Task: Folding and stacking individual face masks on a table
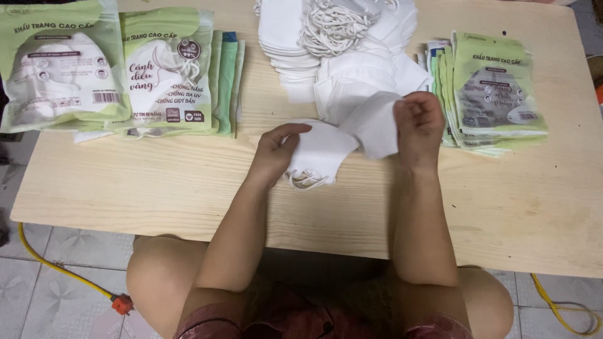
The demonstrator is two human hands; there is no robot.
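Head view, looking down on a low pale wooden table [157,188]. The left hand [276,150] lay at the centre, thumb and fingers closed on a folded white mask [320,154] that rested on the tabletop, its ear loops [306,180] trailing at 6 o'clock of it. The right hand [418,125], at 3 o'clock of the left, was curled shut on a second white mask [377,125], held lifted and touching the first. At 12 o'clock of the hands sat a loose heap of white masks [339,56] with tangled loops, just behind the lifted mask and partly hidden by it. At 10 o'clock lay two filled flat pouches [113,69], green and white with clear windows and printed panels, upon a fanned stack of green pouches [226,81]. At 2 o'clock lay a fanned stack of empty green pouches [493,88], just beside the right hand. The person's bare knees [163,276] showed below the table edge at 6 o'clock. The floor was grey patterned tile [50,301], crossed by a yellow cable [63,270] at 8 o'clock.
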